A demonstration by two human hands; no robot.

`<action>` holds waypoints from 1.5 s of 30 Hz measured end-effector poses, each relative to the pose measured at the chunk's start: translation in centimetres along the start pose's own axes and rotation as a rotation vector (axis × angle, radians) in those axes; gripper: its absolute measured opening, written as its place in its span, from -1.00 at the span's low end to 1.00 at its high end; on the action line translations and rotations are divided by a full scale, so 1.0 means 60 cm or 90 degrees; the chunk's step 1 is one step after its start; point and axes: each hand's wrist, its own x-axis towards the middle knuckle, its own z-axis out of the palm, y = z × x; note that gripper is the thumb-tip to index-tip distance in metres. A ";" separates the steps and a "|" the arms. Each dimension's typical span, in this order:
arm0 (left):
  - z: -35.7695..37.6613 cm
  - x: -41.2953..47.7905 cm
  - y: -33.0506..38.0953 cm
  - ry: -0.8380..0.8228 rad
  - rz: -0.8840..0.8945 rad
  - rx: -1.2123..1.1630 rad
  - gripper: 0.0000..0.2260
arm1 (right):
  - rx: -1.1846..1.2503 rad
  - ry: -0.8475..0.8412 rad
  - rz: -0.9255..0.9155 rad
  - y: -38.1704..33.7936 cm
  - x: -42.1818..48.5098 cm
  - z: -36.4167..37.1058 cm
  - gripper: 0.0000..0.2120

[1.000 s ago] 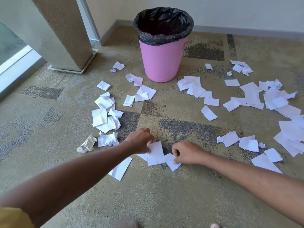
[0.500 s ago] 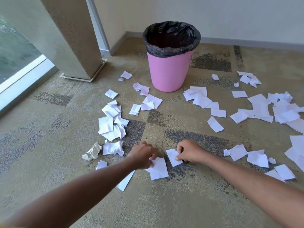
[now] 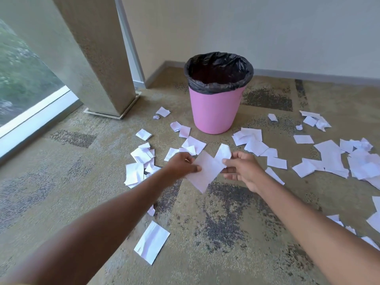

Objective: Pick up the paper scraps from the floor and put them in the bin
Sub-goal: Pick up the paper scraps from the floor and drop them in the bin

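- The person's left hand (image 3: 182, 164) is lifted off the carpet, thumb and fingers pinched on the left edge of a large white scrap (image 3: 205, 171)
- The right hand (image 3: 241, 168) pinches a smaller, slightly crumpled scrap (image 3: 224, 152) between thumb and forefinger; its other fingers curl loosely underneath
- The two held pieces meet or overlap in the middle; whether they actually touch I cannot tell
- Both hands are in front of the pink bin (image 3: 214, 112), near it but not over its mouth
- The bin stands upright on the carpet (image 3: 226, 243) by the wall, a black liner (image 3: 219, 79) folded over its rim; I cannot see any paper inside from here
- A lot of loose scraps lie on the floor: a pile to the left (image 3: 137, 161), a few just in front of the bin (image 3: 193, 144), a wide scatter to the right (image 3: 333, 159)
- One folded rectangular piece (image 3: 152, 242) lies alone, nearer the person, beside the left forearm
- A concrete pillar (image 3: 96, 54) rises at the left, beside a floor-level window (image 3: 22, 83)
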 end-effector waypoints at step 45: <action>-0.097 0.203 0.397 0.251 0.125 -0.448 -0.87 | 0.282 0.167 -0.212 -0.372 0.154 0.059 -0.75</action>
